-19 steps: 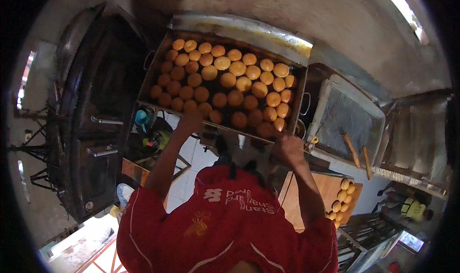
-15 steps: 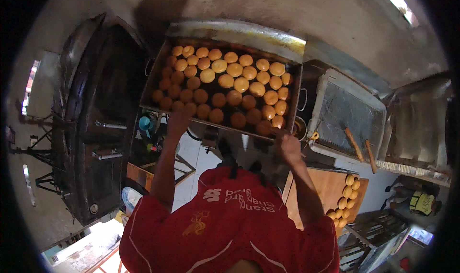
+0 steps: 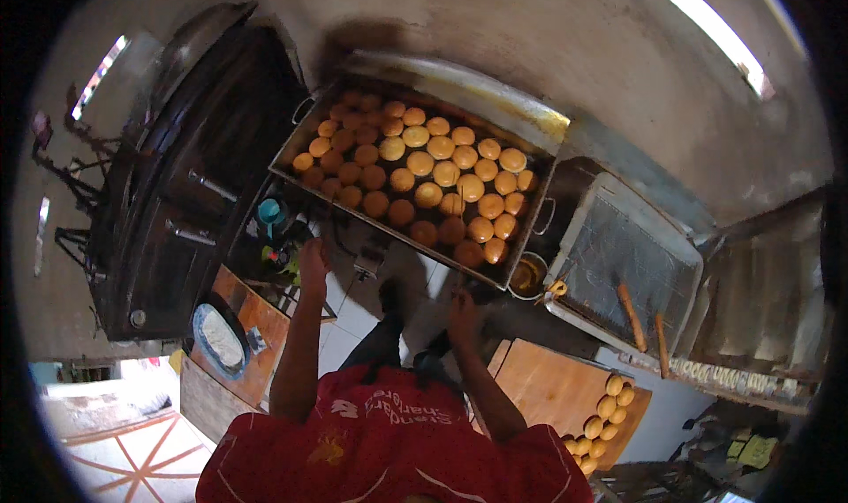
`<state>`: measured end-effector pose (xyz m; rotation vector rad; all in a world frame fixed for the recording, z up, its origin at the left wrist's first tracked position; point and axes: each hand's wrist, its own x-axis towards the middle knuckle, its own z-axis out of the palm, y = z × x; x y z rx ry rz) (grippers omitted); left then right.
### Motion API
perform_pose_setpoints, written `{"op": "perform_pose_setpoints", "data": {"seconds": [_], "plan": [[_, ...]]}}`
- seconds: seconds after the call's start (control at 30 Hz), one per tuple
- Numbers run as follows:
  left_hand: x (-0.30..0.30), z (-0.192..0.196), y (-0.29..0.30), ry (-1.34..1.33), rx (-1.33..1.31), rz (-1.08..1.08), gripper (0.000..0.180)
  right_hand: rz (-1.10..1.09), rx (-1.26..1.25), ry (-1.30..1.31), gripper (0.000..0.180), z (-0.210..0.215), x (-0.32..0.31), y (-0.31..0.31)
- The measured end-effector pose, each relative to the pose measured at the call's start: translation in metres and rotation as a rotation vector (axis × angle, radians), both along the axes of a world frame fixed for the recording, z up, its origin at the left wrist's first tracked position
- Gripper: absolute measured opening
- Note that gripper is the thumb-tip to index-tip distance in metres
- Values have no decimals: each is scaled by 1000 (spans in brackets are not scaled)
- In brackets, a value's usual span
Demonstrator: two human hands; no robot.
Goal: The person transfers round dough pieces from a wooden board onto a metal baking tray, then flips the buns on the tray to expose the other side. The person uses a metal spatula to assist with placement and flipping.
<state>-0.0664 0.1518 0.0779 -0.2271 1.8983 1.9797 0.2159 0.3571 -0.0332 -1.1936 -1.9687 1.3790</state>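
Observation:
A wide rectangular frying pan [image 3: 523, 238] stands before me, full of round golden-brown doughnuts [image 3: 473, 188] in dark oil. My left hand [image 3: 314, 263] is closed just off the pan's near left side. A thin stick [image 3: 331, 210] seems to run up from it to the near rim. My right hand [image 3: 462, 316], also closed, hangs below the near edge toward the right. From it another thin stick [image 3: 461, 204] appears to reach over the rim among the doughnuts. Both sticks are faint against the dark background. Several doughnuts are paler than the others.
Right of the pan are a metal pot [image 3: 528, 278] and a wire-mesh draining tray [image 3: 609, 247] with two wooden rods [image 3: 632, 316]. A wooden board [image 3: 539, 379] holds oval dough pieces [image 3: 607, 406]. A dark cabinet [image 3: 208, 167] and an oval dish of white powder [image 3: 221, 340] are at left.
Both hands have drawn back from the pan's near edge toward me, the right one also leftward. My view has turned and shifted, showing more of the board and floor.

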Motion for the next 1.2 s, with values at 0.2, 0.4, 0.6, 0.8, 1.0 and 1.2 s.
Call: {"op": "perform_pose_setpoints", "data": {"seconds": [0.2,0.4,0.6,0.8,1.0,1.2], "plan": [[27,-29,-76,98,-132,63,19,36,-294,207,23,-32,6,-47],[50,-47,-184,113,-257,120,28,507,-382,168,24,-43,-40,-117],[68,-39,-313,107,-333,176,26,790,-1077,-210,25,-8,-144,-276],[85,-51,-440,-24,-345,358,25,963,-1236,-280,25,-199,-192,-488],[51,-92,-506,166,-535,232,23,883,-1377,341,34,-240,-237,-610],[9,-90,-506,355,-544,38,28,990,-1292,262,34,-222,-228,-605]]}}
